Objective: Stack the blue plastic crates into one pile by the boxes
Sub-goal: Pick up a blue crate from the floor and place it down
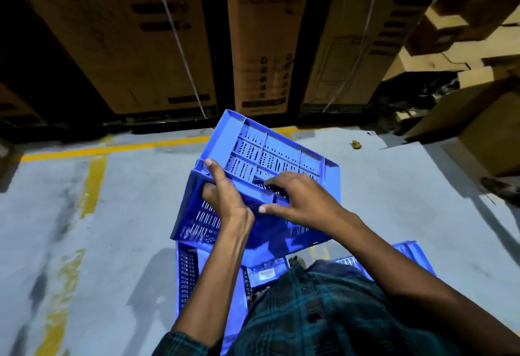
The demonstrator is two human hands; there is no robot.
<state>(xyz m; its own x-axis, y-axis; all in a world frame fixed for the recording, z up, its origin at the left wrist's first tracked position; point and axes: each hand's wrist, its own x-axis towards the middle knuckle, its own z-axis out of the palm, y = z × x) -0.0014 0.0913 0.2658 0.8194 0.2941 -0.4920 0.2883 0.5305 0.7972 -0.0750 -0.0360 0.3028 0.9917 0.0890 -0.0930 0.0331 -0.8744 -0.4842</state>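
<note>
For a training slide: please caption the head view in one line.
Both hands, left hand and right hand, grip a tilted blue crate above other blue crates, facing tall cardboard boxes.

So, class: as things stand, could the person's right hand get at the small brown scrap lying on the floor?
Probably not: the right hand grips the tilted blue crate, and the brown scrap lies beyond it.

blue slotted crate point(270, 155), yellow-lined floor point(118, 215)
</note>
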